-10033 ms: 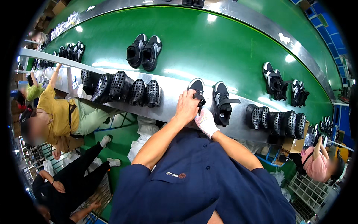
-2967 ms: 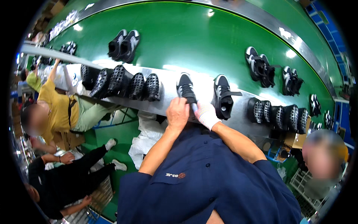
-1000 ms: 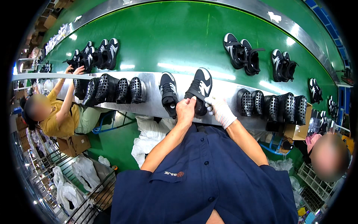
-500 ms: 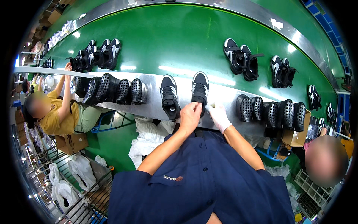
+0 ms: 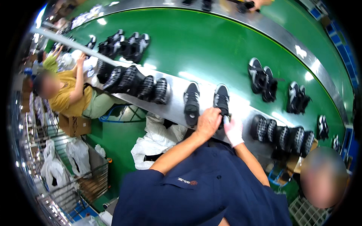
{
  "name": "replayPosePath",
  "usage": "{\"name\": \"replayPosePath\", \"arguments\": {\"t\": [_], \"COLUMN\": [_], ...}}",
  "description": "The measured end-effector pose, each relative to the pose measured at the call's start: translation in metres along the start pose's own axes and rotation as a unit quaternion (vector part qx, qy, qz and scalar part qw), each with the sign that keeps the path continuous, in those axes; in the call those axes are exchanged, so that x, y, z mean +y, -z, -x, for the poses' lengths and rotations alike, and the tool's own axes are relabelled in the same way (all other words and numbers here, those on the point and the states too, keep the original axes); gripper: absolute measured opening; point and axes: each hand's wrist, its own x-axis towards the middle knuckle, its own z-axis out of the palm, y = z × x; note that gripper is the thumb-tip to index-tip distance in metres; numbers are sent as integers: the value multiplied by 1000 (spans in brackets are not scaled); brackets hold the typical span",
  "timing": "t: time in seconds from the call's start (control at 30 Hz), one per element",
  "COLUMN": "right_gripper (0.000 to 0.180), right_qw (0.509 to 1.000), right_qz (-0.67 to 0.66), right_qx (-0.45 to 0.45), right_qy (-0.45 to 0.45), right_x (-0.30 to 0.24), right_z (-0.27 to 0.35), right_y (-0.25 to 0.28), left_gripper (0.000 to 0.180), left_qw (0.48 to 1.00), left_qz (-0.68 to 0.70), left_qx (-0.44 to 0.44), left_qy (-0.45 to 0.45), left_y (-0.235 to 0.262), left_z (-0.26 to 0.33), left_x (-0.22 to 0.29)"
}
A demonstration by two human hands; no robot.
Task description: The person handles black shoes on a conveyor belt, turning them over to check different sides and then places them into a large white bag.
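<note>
Black-and-white sneaker [image 5: 221, 96] is standing on the metal bench [image 5: 174, 108] just beyond your hands, its long axis running away from you, toe outward, heel toward you. Your bare left hand [image 5: 208, 122] is overlapping the heel from the left, fingers bunching together; your gloved right hand [image 5: 234, 130] is flanking its right side, neither lying clearly nearer (blur is hiding the fingertips, so I cannot tell whether either is clamping anything). Its mate [image 5: 192, 101] is standing apart, leftward.
</note>
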Motion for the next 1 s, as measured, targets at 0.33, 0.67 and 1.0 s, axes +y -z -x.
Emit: {"name": "replayPosePath", "arguments": {"t": [0.33, 0.67, 1.0], "right_gripper": [27, 27, 52], "right_qw": [992, 987, 985], "right_qz": [80, -6, -33], "right_qx": [-55, -65, -50], "right_qy": [80, 149, 163], "right_x": [-38, -19, -53], "right_z": [10, 0, 40], "right_y": [-29, -29, 43], "left_gripper": [32, 70, 25], "left_qw": [967, 948, 956], "left_qz": [-119, -84, -164], "left_qx": [-212, -300, -237], "left_qy": [75, 71, 51], "left_y": [61, 74, 52], "left_z": [62, 52, 10], "left_x": [-38, -30, -17]}}
